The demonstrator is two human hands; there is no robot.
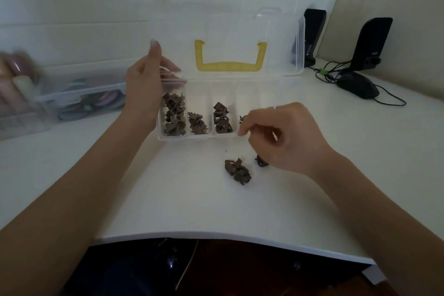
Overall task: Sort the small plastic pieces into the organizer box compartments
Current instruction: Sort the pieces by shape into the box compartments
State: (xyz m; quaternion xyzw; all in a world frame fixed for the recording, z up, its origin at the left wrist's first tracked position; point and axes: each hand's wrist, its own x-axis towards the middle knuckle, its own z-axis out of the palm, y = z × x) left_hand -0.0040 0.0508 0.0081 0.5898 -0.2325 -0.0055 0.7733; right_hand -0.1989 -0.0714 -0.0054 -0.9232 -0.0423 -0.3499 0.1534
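Head view, wide angle, looking down over our two bare forearms onto a white desk (pixel 96 175).

Far left: blurred clear storage bins (pixel 79 94) with coloured items inside; contents not identifiable.

Our left hand (pixel 146 84) is at the left end of the organizer box (pixel 199 136), forefinger raised along the edge of the upright clear lid (pixel 228 31), other fingers curled onto the lid's lower corner. We read it as gripping the lid. The lid stands open, with a yellow handle (pixel 230 66) showing through it.

The box sits mid-desk, compartments in a row. Leftmost compartment: a heap of small brown-green plastic pieces (pixel 173 115). Second: a smaller heap (pixel 197 124). Third: darker brown pieces (pixel 222 118). Fourth: one piece partly seen (pixel 243 118), the rest hidden by our hand.

On the desk just in front of the box: a small cluster of loose pieces (pixel 237 170), and one more (pixel 260 161) partly under our right hand.

Our right hand (pixel 283 134) hovers over the box's near right rim, fingers curled, thumb and forefinger tips together. Blurred; we cannot tell whether a piece is pinched.

Far right: two black speakers (pixel 374 43), a black mouse (pixel 358 85), and cables.
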